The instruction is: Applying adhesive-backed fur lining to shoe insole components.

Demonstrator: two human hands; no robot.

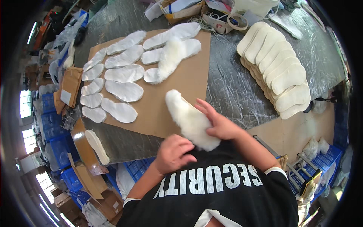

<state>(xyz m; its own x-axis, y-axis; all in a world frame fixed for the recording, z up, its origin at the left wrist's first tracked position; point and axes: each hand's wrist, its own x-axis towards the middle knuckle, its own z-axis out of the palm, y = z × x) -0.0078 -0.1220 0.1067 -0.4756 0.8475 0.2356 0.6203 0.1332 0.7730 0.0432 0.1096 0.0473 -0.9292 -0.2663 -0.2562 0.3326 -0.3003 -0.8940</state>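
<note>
A fluffy white insole (191, 123) lies at the near edge of the brown cardboard sheet, its near end reaching over my shirt. A strip of cream edge shows along its right side. My right hand (221, 123) is at that side, fingers spread and thumb touching the fleece. Beside the near end is my left hand (176, 154), with its fingers loosely bent and apart and nothing visible in them. Farther off, rows of white insoles (124, 73) lie smooth side up on the cardboard. Another fleecy insole (171, 60) rests fur up across some of them.
The cardboard sheet (159, 109) covers part of a dark, plastic-covered table (227, 90). At right lie overlapping stacks of cream insoles (289, 77). A tape roll (237, 21) and filled boxes (185, 9) stand at the back. Blue crates (62, 151) are at left.
</note>
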